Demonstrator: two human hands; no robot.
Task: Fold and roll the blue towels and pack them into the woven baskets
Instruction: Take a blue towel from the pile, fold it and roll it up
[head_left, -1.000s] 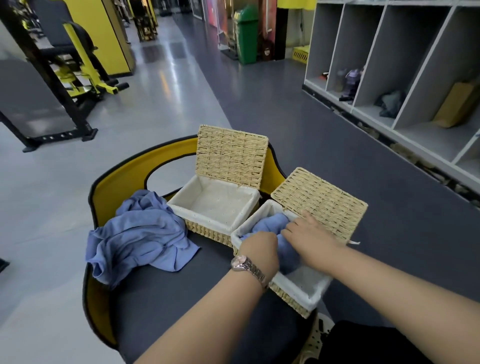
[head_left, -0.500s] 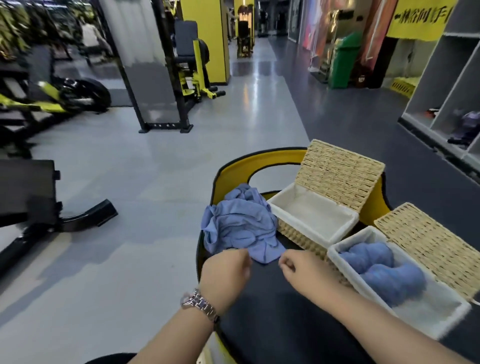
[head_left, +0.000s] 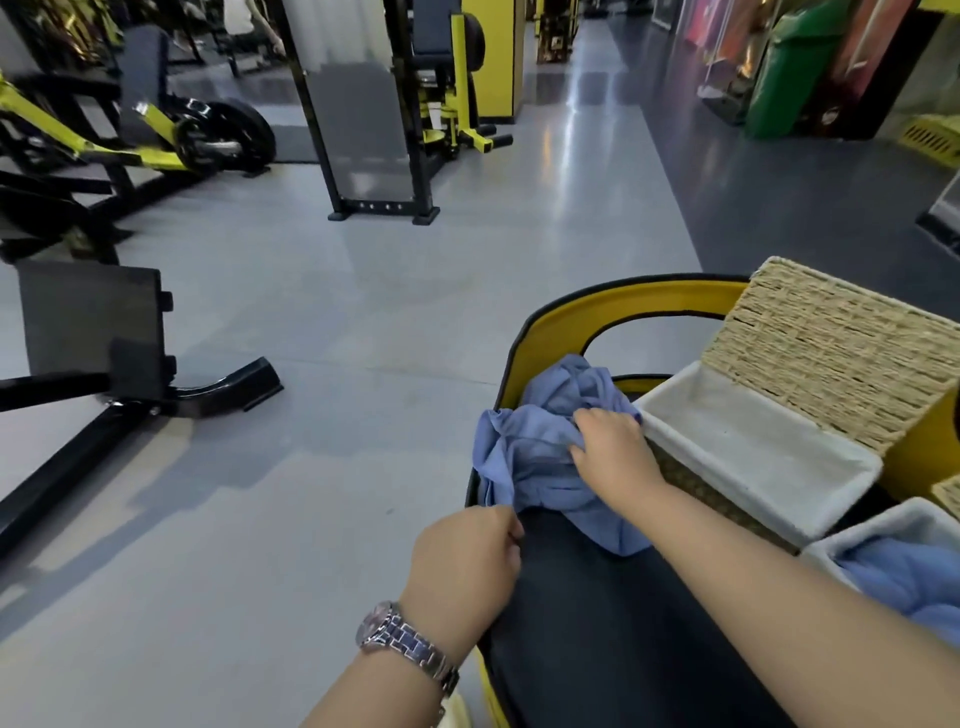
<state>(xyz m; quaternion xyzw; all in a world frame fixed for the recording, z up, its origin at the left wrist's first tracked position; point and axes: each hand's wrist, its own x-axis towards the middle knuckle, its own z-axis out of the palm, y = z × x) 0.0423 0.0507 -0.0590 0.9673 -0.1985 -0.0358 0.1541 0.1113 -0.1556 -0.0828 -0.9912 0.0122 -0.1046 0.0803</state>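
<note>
A crumpled blue towel (head_left: 530, 457) lies on the dark padded surface (head_left: 597, 623) at its far left end. My right hand (head_left: 613, 452) grips a bunch of the towel's upper right part. My left hand (head_left: 467, 561), with a wristwatch, pinches the towel's near left edge. An open woven basket (head_left: 753, 447) with a white liner and raised lid stands just right of the towel; nothing is visible inside it. A second lined basket (head_left: 852, 540) at the lower right holds rolled blue towels (head_left: 904, 582).
The padded surface has a yellow frame with a curved handle (head_left: 623, 306) at its far end. Gym machines (head_left: 374, 114) and a dark bench base (head_left: 93, 364) stand on the grey floor to the left. A green bin (head_left: 779, 67) is far right.
Both hands left the right basket, where a rolled towel now lies, and moved left to the crumpled towel and took hold of it. The camera swung left.
</note>
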